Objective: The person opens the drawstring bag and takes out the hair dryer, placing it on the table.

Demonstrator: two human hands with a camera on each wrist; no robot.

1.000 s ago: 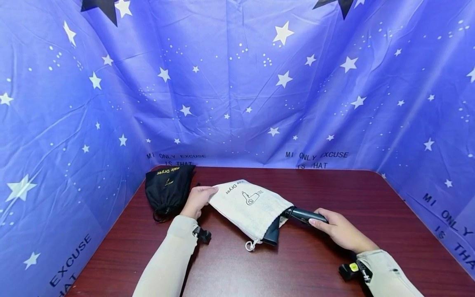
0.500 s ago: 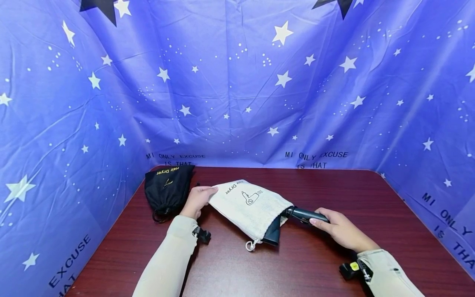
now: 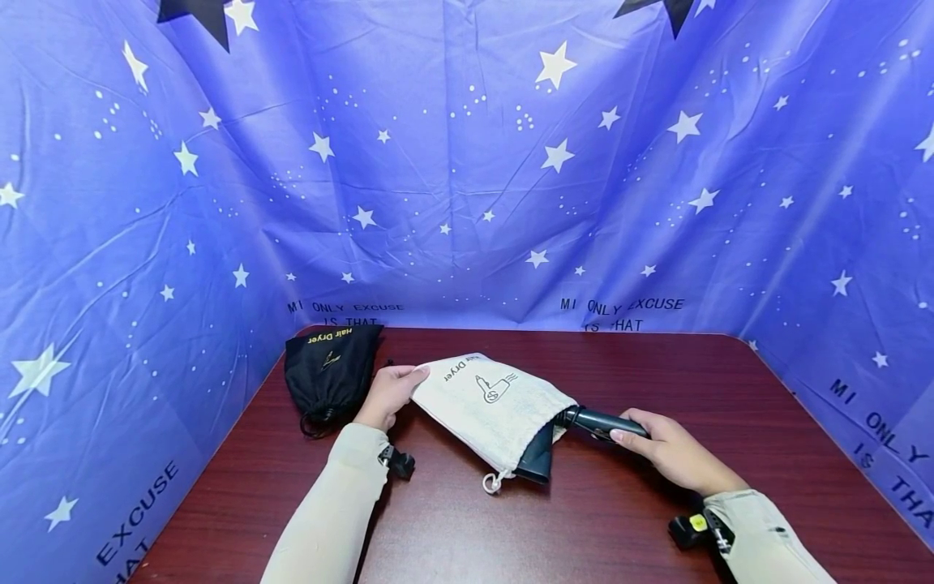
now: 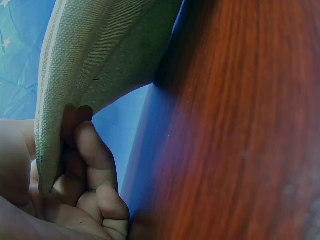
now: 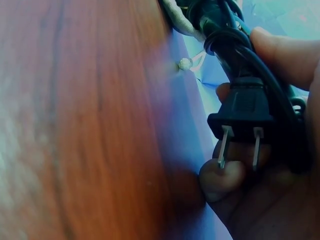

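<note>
A white cloth drawstring bag (image 3: 474,405), printed "Hair Dryer" with a small drawing, is held above the middle of the table. My left hand (image 3: 390,396) pinches its closed far-left corner between thumb and curled fingers. From the bag's mouth at lower right, a black hair dryer (image 3: 536,458) sticks out in part; the rest is hidden inside. My right hand (image 3: 667,448) grips the dryer's handle (image 3: 594,422). In the right wrist view the dryer's cord is wound about the handle, and its two-pin plug (image 5: 245,107) lies against the palm.
A black drawstring pouch (image 3: 332,373), also printed "Hair Dryer", lies at the table's far left, beside my left hand. The dark red wooden table (image 3: 467,535) is bordered by a blue star-printed curtain (image 3: 452,162) at the back and both sides.
</note>
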